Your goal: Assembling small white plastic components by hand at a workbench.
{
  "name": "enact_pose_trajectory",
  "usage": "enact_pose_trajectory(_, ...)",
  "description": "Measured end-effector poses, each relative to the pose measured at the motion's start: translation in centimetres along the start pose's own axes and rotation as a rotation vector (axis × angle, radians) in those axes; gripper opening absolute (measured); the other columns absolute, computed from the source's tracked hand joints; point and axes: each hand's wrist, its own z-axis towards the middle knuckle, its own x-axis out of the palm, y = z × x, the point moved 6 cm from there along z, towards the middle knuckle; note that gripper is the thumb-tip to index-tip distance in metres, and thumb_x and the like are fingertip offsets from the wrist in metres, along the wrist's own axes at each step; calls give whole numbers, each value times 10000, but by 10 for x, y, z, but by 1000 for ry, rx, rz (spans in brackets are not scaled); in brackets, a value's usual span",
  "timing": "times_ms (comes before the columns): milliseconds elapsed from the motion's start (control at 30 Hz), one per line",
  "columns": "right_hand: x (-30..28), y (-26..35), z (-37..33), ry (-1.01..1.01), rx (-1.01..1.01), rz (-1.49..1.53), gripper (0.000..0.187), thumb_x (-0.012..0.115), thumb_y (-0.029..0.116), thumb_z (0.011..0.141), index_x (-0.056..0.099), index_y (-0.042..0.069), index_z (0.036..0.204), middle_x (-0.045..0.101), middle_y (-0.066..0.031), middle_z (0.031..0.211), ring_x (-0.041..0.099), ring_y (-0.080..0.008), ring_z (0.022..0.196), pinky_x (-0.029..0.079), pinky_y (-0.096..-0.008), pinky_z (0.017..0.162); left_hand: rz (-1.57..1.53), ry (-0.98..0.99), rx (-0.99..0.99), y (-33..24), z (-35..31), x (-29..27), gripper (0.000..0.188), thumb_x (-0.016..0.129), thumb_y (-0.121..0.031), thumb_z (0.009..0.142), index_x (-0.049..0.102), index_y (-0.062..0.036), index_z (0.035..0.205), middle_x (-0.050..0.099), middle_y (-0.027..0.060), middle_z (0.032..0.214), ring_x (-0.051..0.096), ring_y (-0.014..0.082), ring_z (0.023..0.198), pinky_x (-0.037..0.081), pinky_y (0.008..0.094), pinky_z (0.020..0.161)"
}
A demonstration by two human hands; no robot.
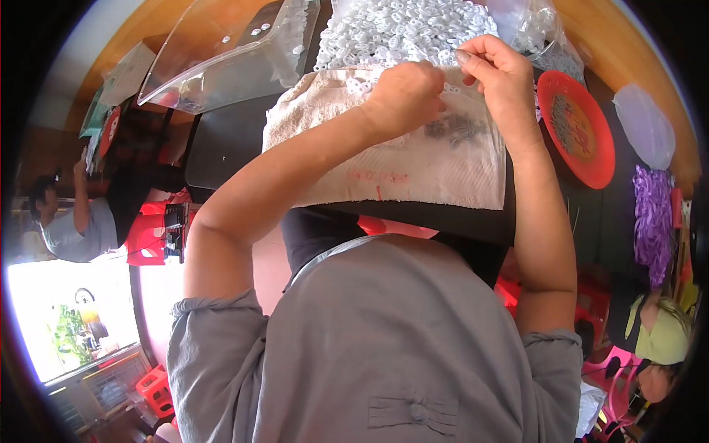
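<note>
A beige cloth [369,170] lies over the near edge of the dark table. On it rests a small heap of dark grey metal bits [465,127], below my hands. My left hand [406,92] is above the cloth with its fingers curled closed; what they hold is hidden. My right hand [504,81] is raised just to its right, thumb and forefinger pinched together at the edge of a large heap of small white ring-like plastic pieces [391,33]. Anything in that pinch is too small to name. A few white pieces [360,86] lie on the cloth near my left wrist.
A clear plastic bin [214,74] stands at the far left. To the right are a red plate [602,140] holding small metal pieces, a translucent bag [644,125] and a purple bundle [653,221]. Another person [77,229] is at the left, and one [661,332] at the right.
</note>
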Motion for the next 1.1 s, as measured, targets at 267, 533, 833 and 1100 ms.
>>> enact_pose_trajectory(267, 3, -4, -1, 48, 92, 26, 89, 636, 154, 872, 657, 68, 888, 594, 42, 711, 523, -37, 642, 341, -198, 548, -535, -26, -312, 13, -7, -12, 127, 697, -109, 757, 659, 3, 804, 652, 102, 719, 625, 201, 629, 487, 311, 545)
enact_pose_trajectory(533, 26, 19, -12, 33, -123, -109, 76, 629, 50, 859, 617, -12, 901, 653, -51, 768, 608, -131, 721, 484, -273, 662, -941, -220, -367, 17, -24, -31, 169, 721, -51, 771, 662, 26, 910, 640, 46, 696, 582, 77, 544, 410, 200, 405)
enact_pose_trajectory(833, 36, 22, -15, 73, -231, -129, 50, 608, -5, 854, 602, -4, 904, 658, -74, 784, 628, -148, 716, 493, -279, 652, -926, -251, -255, 10, -28, -35, 433, 701, 28, 738, 557, 29, 1147, 647, 54, 753, 594, 83, 610, 454, 208, 471)
enact_pose_trajectory(1100, 37, 20, -16, 112, -291, -162, 75, 591, -19, 866, 595, 8, 936, 651, -47, 776, 607, -126, 680, 475, -257, 604, -1125, -262, -274, 13, -29, -35, 380, 697, 55, 744, 579, 20, 1104, 645, 73, 757, 596, 104, 599, 436, 217, 446)
